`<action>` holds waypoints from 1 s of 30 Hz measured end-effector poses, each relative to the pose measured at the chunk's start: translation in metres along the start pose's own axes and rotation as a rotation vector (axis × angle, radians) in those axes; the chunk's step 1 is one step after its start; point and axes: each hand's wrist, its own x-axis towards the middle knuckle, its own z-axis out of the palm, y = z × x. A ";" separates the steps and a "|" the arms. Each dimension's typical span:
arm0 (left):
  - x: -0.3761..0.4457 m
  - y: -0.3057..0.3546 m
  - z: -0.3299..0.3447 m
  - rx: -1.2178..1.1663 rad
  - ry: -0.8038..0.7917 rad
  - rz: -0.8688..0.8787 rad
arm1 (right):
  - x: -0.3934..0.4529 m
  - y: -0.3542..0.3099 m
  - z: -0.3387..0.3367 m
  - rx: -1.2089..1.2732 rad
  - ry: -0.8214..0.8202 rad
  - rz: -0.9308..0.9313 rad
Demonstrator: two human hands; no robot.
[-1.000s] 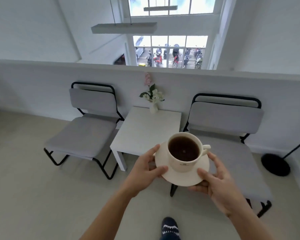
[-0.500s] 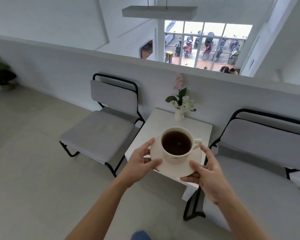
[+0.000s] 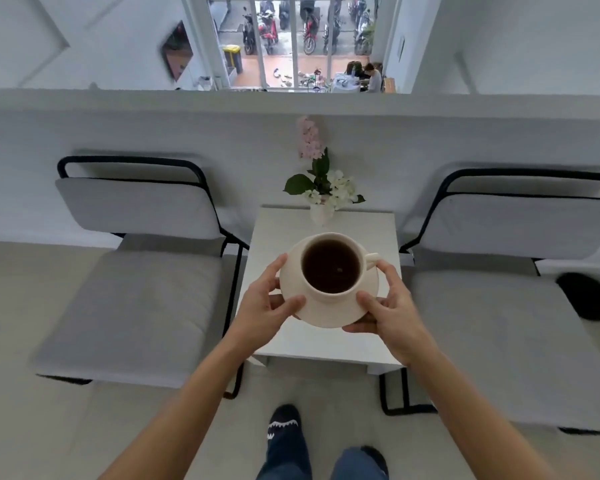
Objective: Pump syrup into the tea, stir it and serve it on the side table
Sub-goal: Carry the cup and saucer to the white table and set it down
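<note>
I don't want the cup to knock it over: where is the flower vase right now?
In the head view, the flower vase stands at the side table's far edge, against the wall, just beyond the held teacup.

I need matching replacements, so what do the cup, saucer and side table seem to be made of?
Cup and saucer: probably glazed ceramic, cream, smooth, with a soft sheen and thick rounded rims. Side table: flat matte white top with square edges, likely painted or laminated board; the core cannot be told.

Right chair point(image 3: 520, 271) cropped by frame edge
</note>
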 end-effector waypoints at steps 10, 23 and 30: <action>0.098 -0.098 0.008 0.066 -0.064 -0.152 | 0.104 0.078 -0.004 -0.124 0.056 0.011; 0.192 -0.277 0.059 0.254 -0.125 -0.213 | 0.230 0.247 -0.036 -0.203 0.102 0.174; 0.219 -0.345 0.070 0.338 -0.148 -0.215 | 0.268 0.304 -0.041 -0.266 0.113 0.205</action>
